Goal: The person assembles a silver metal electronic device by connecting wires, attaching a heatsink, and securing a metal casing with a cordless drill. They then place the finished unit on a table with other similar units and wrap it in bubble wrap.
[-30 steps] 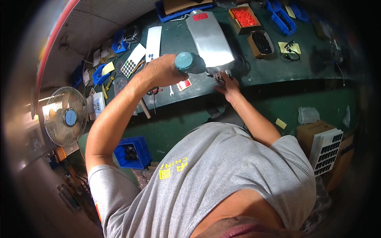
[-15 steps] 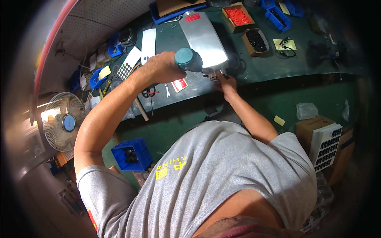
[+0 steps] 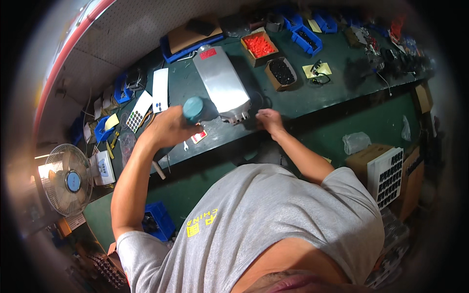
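A silver metal box-shaped unit (image 3: 222,78) with a red label lies on the green bench, its near end showing short metal fittings. My left hand (image 3: 168,128) is closed round a power drill (image 3: 193,108) with a round teal end and a dark body. The drill is held to the left of the unit's near end, and its tip is hard to make out. My right hand (image 3: 270,123) is just right of that end, apart from it. Its fingers are drawn together, and whatever they may hold is too small to tell.
Boxes of red parts (image 3: 259,45) and black parts (image 3: 282,73) stand right of the unit. Blue bins (image 3: 307,40) line the back. Sticker sheets (image 3: 160,90), a wrench (image 3: 185,146) and a hammer handle (image 3: 159,170) lie at left, near a fan (image 3: 68,180).
My right hand has come off the unit's near end and sits to its right. My left hand keeps the drill and has drawn slightly toward me. The whole view has shifted.
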`<state>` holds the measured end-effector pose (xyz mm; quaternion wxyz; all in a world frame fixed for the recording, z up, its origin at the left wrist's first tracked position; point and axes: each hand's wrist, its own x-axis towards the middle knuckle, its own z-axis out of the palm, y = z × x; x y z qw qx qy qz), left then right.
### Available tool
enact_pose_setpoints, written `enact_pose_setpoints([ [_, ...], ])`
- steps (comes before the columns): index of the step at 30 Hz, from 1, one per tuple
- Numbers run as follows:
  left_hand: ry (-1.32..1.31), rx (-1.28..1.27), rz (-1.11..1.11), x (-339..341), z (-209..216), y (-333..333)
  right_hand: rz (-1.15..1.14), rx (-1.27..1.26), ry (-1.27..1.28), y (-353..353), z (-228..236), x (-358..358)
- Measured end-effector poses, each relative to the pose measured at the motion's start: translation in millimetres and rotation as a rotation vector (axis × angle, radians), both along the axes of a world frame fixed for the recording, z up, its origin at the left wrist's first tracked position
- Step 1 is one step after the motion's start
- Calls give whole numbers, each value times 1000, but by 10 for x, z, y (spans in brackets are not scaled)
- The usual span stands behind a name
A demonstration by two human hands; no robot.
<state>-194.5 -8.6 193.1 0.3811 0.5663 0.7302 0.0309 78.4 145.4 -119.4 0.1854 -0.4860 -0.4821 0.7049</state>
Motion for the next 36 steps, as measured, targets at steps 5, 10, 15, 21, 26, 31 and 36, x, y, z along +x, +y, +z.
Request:
enact_pose_setpoints([
  [5,-154,87,177,86,260,-249,58,742,-166,1335,-130,232],
  [10,-409,54,567,394,264,-348,355,1015,-429,2218,-108,52],
  [15,-459,243,775,821,-409,-352,648,986,-556,2466,-278,-111],
  [21,-373,486,957,1474,-824,-153,614,924,-469,2540,-277,-82],
  [26,-317,457,1043,1621,-945,-184,349,524,-131,2450,-28,-83],
  [31,-425,432,1137,1659,-898,-112,292,-393,339,1815,257,-55],
  [36,-461,405,1135,1652,-1021,-265,303,-574,381,1357,315,-39],
])
